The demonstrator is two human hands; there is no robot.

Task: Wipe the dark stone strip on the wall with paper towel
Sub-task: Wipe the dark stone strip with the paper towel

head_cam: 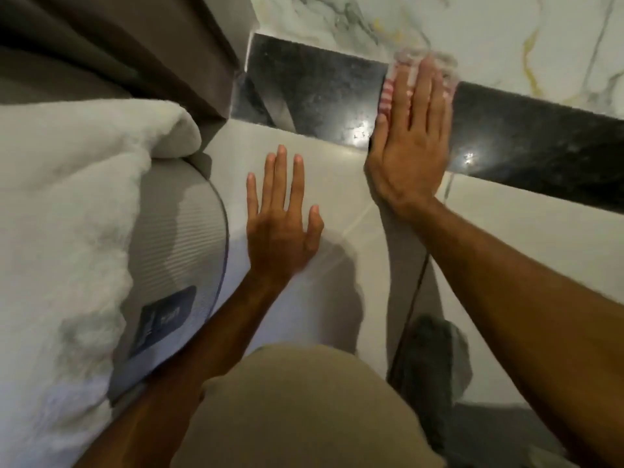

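Right hand (410,143) flat, fingers extended, pressing a blurred white paper towel with red stripes (391,92) against the glossy dark speckled stone strip (540,140), left hand (282,224) released, palm flat on pale tile below (337,170).

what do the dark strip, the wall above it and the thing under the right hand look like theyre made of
Dark strip: polished speckled stone, likely granite; it mirrors light spots.
Wall above: white marble or marble-look tile, smooth, with grey and gold veins.
Wipe under the right hand: thin and crumpled with red stripes, probably paper towel, though blur leaves cloth possible.
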